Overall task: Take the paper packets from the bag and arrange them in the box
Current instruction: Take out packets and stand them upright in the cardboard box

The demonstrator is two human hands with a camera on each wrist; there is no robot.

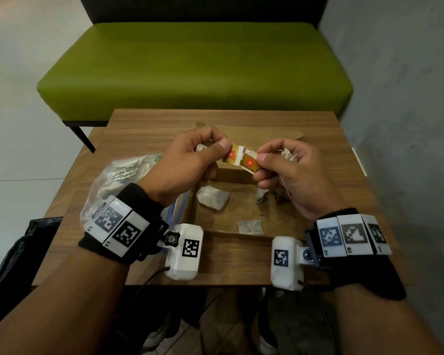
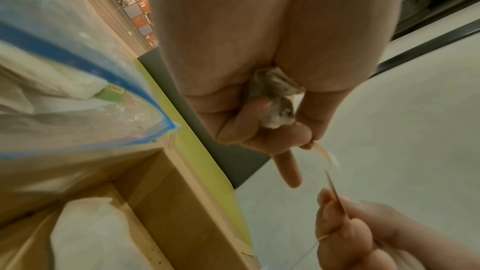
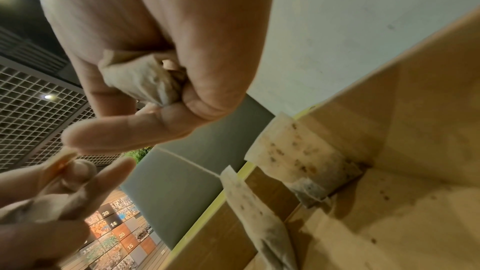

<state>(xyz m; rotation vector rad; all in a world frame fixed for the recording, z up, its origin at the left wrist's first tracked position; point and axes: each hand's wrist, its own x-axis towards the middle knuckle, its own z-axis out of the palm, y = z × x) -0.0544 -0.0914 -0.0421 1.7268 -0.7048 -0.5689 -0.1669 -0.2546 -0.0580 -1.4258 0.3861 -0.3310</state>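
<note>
Both hands hover over the open cardboard box [image 1: 231, 233] on the wooden table. My left hand [image 1: 222, 147] pinches a yellow-and-red tag [image 1: 233, 156] and curls round a white paper packet [image 2: 275, 102] in its palm. My right hand [image 1: 262, 160] pinches a second tag [image 1: 250, 162] right beside the first and grips another crumpled packet [image 3: 140, 77]. Thin strings run from the tags. Three packets lie in the box: one at the left [image 1: 212, 198], one at the front [image 1: 250, 226] and one under my right hand [image 1: 263, 194]. The clear zip bag [image 1: 113, 180] lies left of the box with more packets inside.
A green bench [image 1: 195, 70] stands beyond the table's far edge, and a grey wall [image 1: 408, 98] runs along the right. A black bag [image 1: 16, 252] sits on the floor at the left. Loose dark crumbs dot the box floor [image 1: 241, 208].
</note>
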